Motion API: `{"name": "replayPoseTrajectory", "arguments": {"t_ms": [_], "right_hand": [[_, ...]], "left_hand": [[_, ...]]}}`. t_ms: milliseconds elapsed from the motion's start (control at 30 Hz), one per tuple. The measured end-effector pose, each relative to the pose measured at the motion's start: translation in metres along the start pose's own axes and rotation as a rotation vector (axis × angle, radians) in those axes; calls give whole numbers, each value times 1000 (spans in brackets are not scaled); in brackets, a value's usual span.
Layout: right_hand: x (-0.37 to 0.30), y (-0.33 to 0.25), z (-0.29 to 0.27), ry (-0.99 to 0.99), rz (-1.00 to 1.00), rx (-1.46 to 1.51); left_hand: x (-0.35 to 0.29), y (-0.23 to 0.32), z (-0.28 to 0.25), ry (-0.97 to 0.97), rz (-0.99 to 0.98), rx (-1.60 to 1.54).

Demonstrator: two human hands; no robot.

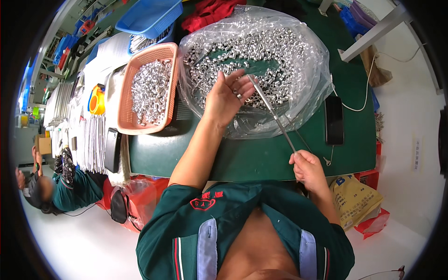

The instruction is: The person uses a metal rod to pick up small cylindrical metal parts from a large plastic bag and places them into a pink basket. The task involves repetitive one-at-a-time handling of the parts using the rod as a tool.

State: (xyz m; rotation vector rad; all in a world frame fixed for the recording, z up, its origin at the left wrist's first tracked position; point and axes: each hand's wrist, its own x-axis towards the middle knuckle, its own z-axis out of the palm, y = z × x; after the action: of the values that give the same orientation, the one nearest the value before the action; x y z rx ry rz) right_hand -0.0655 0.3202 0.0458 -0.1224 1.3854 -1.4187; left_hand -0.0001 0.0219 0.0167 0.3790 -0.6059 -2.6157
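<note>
My left hand [226, 98] is turned palm up over the near side of a clear plastic bag [310, 93]. Its fingers are slightly curled, cradling a couple of small metal sleeves [239, 96]. Many more loose silver sleeves [289, 51] are spread across the opened bag. My right hand [309, 169], at the table's near edge, is closed around the lower end of a thin metal rod [273, 110]. The rod slants up and left, its far tip close to my left fingertips. Whether sleeves are threaded on it cannot be made out.
Left of the bag, a peach basket [122, 105] holds small silver pieces, with blue baskets [149, 21] behind it. A black phone [334, 120] lies at right on the green table [186, 161]. Stacked rods [91, 144] and a yellow tape dispenser [97, 99] sit left. Another person [77, 191] works there.
</note>
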Motion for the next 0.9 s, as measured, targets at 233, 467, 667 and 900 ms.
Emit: {"name": "replayPoseTrajectory", "arguments": {"t_ms": [233, 467, 667, 900], "right_hand": [[-9, -7, -13, 24, -43, -230], [-7, -14, -16, 55, -98, -458], [-5, -21, -16, 134, -250, -746], [-4, -21, -12, 197, -355, -857]], "left_hand": [[-1, 14, -7, -138, 24, -144], [-4, 21, 1, -150, -12, -55], [-3, 20, -1, -120, -42, 33], [0, 9, -11, -192, -57, 106]]}}
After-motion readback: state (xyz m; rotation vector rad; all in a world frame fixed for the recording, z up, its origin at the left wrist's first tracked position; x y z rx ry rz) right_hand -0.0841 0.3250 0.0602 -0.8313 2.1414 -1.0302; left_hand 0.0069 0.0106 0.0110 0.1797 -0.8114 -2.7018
